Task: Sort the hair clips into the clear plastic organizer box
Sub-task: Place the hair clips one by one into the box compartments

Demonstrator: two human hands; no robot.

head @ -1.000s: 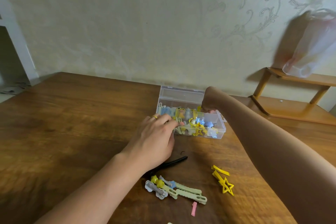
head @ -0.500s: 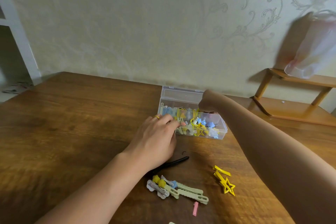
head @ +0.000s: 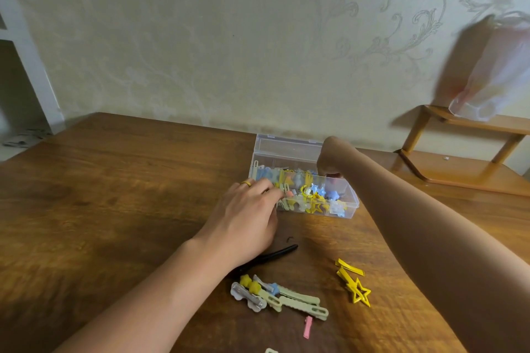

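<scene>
Organizer box: the clear plastic rectangular organizer box (head: 348, 200) sits on the brown wooden table (head: 114, 195) toward its far side, near the wall; its hinged lid stands open behind it.
Contents: a jumble of yellow, blue, pale green and white hair clips (head: 308, 195) fills the box.
Left hand: the left hand (head: 243, 221), with a gold ring on one finger, lies at the box's near left corner; its fingertips reach over the near wall and touch the clips inside. Whether they pinch one, I cannot tell.
Right hand: the right hand (head: 329, 159) hangs over the far right part of the box, wrist bent, fingers curled downward into it. What they hold, if anything, is hidden.
Loose clips: nearer the person lie a cluster of pale green and grey clips with yellow and blue tops (head: 278, 295), a yellow star-shaped clip (head: 357, 286) well to its right, and a small pink clip (head: 307, 327) just in front.
Black clip: a long black clip (head: 275, 253) pokes out from under the left hand.
Surroundings: a wooden shelf (head: 464, 157) bearing a translucent plastic bag (head: 499, 71) stands at the right.
</scene>
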